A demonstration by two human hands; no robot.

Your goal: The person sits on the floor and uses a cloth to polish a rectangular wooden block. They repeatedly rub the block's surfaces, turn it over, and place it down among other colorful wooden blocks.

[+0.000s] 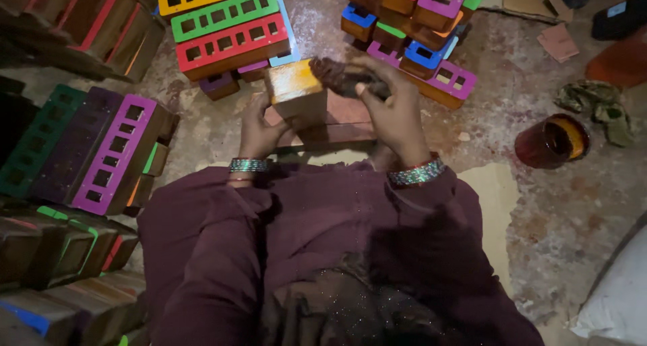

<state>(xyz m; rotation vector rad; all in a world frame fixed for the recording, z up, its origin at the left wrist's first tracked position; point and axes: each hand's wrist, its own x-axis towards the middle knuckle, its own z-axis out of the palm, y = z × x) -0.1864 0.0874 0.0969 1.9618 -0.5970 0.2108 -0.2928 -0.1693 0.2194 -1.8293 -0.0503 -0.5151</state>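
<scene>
— Hands at work on a stained floor: what is each one holding?

— The left hand [259, 132] is gripping a wooden block [296, 93] from the side, fingers wrapped round it, its yellow-painted top facing up. The right hand [391, 113] is clenching a dark rag [342, 76], pressing it against the block's upper right edge.

— Where is the block sitting?

— It is being held up in front of the person's lap, above a flat reddish board [347, 120] lying on the floor.

— And around them?

— Piles of painted frames are crowding in: a red frame [232, 46] and green frame [222, 14] stacked ahead, a purple frame [111, 157] leaning at the left. A dark cup [552, 140] is standing well off to the right, beside a crumpled cloth [596, 100].
</scene>
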